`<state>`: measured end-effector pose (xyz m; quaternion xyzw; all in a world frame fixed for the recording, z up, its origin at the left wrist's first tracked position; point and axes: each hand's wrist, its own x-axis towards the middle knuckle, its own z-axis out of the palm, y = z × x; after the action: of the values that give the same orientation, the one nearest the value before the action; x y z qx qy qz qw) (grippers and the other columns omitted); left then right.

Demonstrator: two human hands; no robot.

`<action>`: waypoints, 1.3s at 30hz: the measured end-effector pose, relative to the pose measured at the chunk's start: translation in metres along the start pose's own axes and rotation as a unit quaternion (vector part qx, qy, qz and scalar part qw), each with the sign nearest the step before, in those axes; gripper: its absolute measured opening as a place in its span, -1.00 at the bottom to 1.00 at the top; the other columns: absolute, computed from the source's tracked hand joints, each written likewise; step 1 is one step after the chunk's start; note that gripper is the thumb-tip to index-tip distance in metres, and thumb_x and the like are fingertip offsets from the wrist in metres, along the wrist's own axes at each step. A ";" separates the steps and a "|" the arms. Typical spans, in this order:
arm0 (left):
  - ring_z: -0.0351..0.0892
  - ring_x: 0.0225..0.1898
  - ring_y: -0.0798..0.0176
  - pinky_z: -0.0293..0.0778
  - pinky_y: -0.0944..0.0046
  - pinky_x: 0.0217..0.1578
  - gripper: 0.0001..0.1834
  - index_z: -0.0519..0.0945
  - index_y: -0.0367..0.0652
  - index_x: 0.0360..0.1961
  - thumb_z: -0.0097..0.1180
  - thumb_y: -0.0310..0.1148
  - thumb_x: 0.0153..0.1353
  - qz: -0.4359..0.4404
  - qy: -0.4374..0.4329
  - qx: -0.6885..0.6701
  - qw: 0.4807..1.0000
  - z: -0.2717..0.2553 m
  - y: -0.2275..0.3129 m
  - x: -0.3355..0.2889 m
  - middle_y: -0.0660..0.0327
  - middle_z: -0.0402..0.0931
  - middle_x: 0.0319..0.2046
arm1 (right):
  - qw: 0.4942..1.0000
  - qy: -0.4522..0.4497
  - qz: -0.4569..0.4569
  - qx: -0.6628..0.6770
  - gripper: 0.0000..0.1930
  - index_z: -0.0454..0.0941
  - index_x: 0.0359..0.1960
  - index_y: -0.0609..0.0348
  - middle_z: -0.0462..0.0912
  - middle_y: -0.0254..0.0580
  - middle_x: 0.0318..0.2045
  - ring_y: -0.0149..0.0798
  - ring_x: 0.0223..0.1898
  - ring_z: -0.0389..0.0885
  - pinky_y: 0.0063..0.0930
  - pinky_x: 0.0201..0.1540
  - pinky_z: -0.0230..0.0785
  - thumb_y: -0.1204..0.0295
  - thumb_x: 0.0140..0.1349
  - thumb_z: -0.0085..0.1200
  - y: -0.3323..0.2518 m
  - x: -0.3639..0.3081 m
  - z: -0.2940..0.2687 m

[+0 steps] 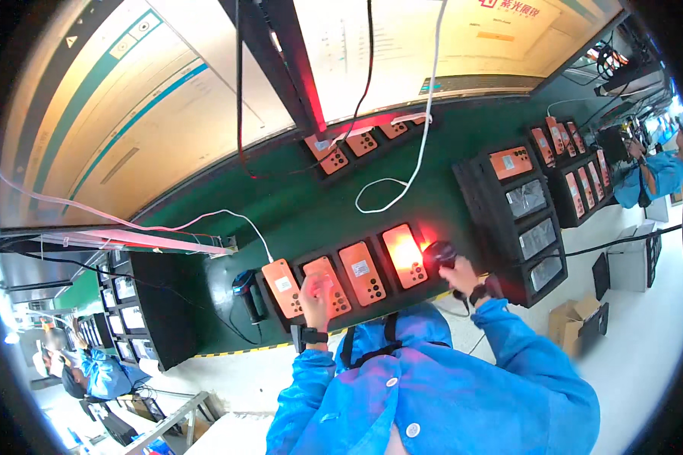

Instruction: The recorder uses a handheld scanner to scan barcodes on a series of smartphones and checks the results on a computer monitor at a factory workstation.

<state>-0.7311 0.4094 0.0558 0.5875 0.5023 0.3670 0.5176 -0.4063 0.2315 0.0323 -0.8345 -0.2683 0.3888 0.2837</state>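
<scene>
My right hand (460, 276) is closed round a black handheld barcode scanner (440, 256). Its red light falls on an orange phone (404, 254) at the right end of a black tray (297, 319). My left hand (314, 302) is over another orange phone (334, 292) in the same tray, fingers loosely bent and apart. Between the hands lies a third orange phone (362, 273), back up with a label. At the left end, an orange phone (282, 287) has a white cable (261, 241) running to its top edge.
A second black scanner (248, 294) stands left of the tray. Stacked black trays (474, 199) with phones and bagged items rise at the right. Large screens (463, 45) line the back, with hanging cables. More orange phones (326, 155) lie beneath them. People in blue (664, 176) work at both sides.
</scene>
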 end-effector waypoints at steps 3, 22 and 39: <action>0.57 -0.29 0.41 0.44 0.43 -0.33 -0.86 0.54 -0.22 -0.23 0.01 -0.56 0.18 -0.026 -0.081 -0.024 0.996 0.032 0.004 -0.004 0.26 0.58 -0.34 | 0.995 -0.018 -0.093 -0.026 -0.63 0.58 -0.27 0.21 0.62 0.13 -0.41 0.12 -0.27 0.60 -0.21 -0.20 0.43 0.26 -0.11 0.12 -0.020 -0.020 0.016; 0.52 -0.15 -0.27 0.44 -0.13 -0.16 -0.45 0.28 -0.21 0.11 0.01 -0.43 0.02 -0.123 -0.100 0.222 0.962 0.205 -0.012 0.000 -0.17 0.53 -0.18 | 0.978 -0.142 0.043 0.148 -0.83 0.47 -0.62 0.27 0.48 -0.26 -0.71 -0.35 -0.74 0.45 -0.43 -0.66 0.29 0.42 -0.01 0.08 -0.011 0.012 -0.014; 0.59 -0.35 0.15 0.48 0.26 -0.30 -0.75 0.46 -0.29 -0.20 0.12 -0.50 0.07 -0.026 -0.099 -0.009 0.995 0.187 0.017 0.003 0.02 0.55 -0.39 | 0.931 0.266 -0.250 -0.011 -0.56 0.39 -0.07 0.20 0.49 -0.03 -0.20 0.03 -0.09 0.41 -0.16 0.00 0.25 0.33 0.01 0.19 -0.048 0.133 -0.008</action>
<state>-0.5494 0.3679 0.0354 0.6031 0.4606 0.2981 0.5790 -0.3375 0.3516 0.0031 -0.8164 -0.3870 0.0659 0.4235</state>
